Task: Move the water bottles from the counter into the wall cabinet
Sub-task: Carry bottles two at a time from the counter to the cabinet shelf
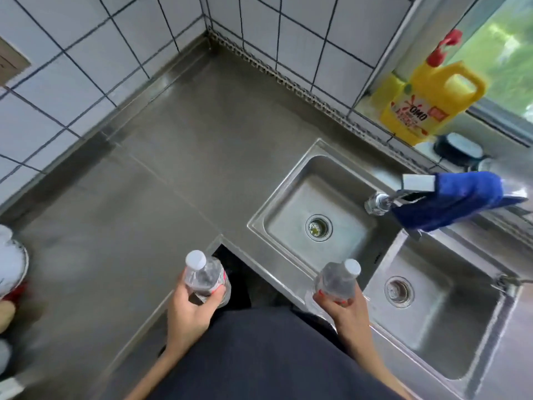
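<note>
In front of the double sink [284, 184]: two water bottles, one per hand.
Left bottle [206, 277] upright, left of the sink at the counter's [173, 157] inner corner, left hand [190, 307] fingers curled round it; right bottle [337, 280] at the sink's front rim, right hand [343, 307] fingers wrapped likewise. One faucet [377, 203] over the sink, one blue cloth [450, 200] draped on it; one yellow jug [429, 102] behind.

Clear bottles [206, 277], white caps; yellow jug [427, 105], red top; blue cloth [450, 199]; white tiles [86, 62], dark grout.
</note>
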A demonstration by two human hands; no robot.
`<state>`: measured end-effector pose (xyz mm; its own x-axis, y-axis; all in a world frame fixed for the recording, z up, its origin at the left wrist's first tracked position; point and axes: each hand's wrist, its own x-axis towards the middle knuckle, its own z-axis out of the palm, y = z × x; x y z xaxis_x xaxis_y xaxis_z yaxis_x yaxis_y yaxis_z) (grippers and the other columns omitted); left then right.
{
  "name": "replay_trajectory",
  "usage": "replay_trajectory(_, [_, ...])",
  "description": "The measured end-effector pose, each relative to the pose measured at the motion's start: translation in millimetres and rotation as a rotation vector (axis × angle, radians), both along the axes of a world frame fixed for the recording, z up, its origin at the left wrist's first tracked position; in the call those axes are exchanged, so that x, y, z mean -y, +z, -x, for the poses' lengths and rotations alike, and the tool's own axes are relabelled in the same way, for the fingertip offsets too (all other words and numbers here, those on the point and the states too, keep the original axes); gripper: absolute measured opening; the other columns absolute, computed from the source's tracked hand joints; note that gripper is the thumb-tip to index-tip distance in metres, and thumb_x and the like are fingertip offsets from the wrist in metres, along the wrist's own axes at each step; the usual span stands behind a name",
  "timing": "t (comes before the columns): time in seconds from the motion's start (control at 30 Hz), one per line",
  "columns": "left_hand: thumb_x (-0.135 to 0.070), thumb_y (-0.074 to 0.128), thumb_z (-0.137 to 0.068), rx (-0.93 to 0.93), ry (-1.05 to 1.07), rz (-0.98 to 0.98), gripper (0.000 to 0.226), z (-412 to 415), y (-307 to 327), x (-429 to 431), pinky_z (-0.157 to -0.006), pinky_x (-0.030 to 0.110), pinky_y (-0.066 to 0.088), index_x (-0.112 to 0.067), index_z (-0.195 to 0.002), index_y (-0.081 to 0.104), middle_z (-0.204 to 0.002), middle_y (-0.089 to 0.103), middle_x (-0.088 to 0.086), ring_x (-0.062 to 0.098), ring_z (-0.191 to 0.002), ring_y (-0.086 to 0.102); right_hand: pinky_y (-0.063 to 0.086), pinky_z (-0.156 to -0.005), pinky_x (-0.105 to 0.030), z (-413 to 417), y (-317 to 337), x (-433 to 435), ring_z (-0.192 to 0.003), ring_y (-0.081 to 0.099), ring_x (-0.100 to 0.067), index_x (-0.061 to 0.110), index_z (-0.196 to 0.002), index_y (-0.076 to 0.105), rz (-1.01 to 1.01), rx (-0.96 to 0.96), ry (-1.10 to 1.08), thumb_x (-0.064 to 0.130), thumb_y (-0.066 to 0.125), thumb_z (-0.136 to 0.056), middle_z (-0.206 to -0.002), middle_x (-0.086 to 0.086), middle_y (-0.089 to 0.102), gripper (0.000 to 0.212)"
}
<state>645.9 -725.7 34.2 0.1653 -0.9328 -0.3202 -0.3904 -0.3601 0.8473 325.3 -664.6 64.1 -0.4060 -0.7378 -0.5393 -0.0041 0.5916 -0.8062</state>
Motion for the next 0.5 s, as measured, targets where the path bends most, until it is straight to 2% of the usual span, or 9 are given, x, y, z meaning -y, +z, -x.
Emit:
replay_trajectory(0.1, [-0.040, 0.094, -0.071, 0.044, -0.037, -0.002, 0.057, 22, 4, -18, -0.077, 0.033, 0.061, -0.062, -0.113, 0.063, -0.107, 0.078, -0.025, -0.002, -0.090, 0.075, 0.055, -0.068, -0.014, 9, -5, -22, -0.077, 0.072, -0.003, 0.036, -0.098, 0.071, 0.069, 0.021, -0.082, 0.023, 0.088, -0.065, -0.094, 0.001, 0.078, 0.039])
replay_trajectory(0.17, [-0.029, 0.097, -0.075, 0.078, -0.090, 0.004, 0.068, 37, 12, -23, -0.079, 0.029, 0.057, -0.071, -0.114, 0.059, -0.108, 0.073, -0.035, -0.008, -0.094, 0.072, 0.056, -0.068, -0.014, 16, -4, -34, -0.078, 0.072, -0.002, 0.039, -0.097, 0.070, 0.109, 0.045, -0.105, 0.021, 0.087, -0.067, -0.094, 0.003, 0.078, 0.039])
replay_trajectory(0.2, [-0.024, 0.096, -0.077, 0.071, -0.124, 0.014, 0.070, 43, 15, -23, -0.084, 0.032, 0.057, -0.067, -0.118, 0.059, -0.110, 0.073, -0.034, -0.005, -0.097, 0.072, 0.057, -0.070, -0.017, 19, -4, -40, -0.079, 0.072, -0.004, 0.037, -0.098, 0.069, 0.124, 0.053, -0.119, 0.020, 0.087, -0.067, -0.094, 0.001, 0.078, 0.039])
replay_trajectory(0.27, [-0.017, 0.095, -0.079, 0.040, -0.189, 0.026, 0.065, 52, 17, -21, -0.092, 0.040, 0.058, -0.044, -0.130, 0.064, -0.113, 0.075, -0.027, 0.009, -0.102, 0.074, 0.057, -0.073, -0.024, 22, -3, -54, -0.080, 0.071, -0.008, 0.031, -0.099, 0.069, 0.150, 0.060, -0.157, 0.019, 0.087, -0.067, -0.095, -0.005, 0.077, 0.039])
replay_trajectory(0.3, [-0.015, 0.094, -0.080, 0.038, -0.220, 0.033, 0.062, 56, 19, -19, -0.094, 0.039, 0.058, -0.037, -0.129, 0.064, -0.113, 0.074, -0.027, 0.014, -0.102, 0.074, 0.056, -0.072, -0.024, 22, -3, -61, -0.079, 0.071, -0.008, 0.030, -0.099, 0.070, 0.162, 0.054, -0.179, 0.019, 0.087, -0.066, -0.094, -0.007, 0.077, 0.038])
replay_trajectory(0.4, [-0.010, 0.094, -0.079, 0.048, -0.309, 0.099, 0.057, 70, 27, -16, -0.088, 0.022, 0.054, -0.029, -0.124, 0.064, -0.109, 0.073, -0.027, 0.011, -0.098, 0.071, 0.056, -0.070, -0.018, 21, -2, -84, -0.080, 0.072, -0.007, 0.036, -0.100, 0.071, 0.179, 0.043, -0.265, 0.022, 0.088, -0.063, -0.092, -0.002, 0.078, 0.043])
replay_trajectory(0.5, [-0.006, 0.093, -0.080, 0.013, -0.383, 0.104, 0.055, 79, 29, -19, -0.088, 0.025, 0.054, -0.019, -0.126, 0.066, -0.107, 0.075, -0.017, 0.005, -0.100, 0.070, 0.059, -0.076, -0.025, 18, 3, -109, -0.087, 0.076, -0.008, 0.042, -0.103, 0.071, 0.187, 0.050, -0.380, 0.032, 0.091, -0.057, -0.098, 0.003, 0.081, 0.052])
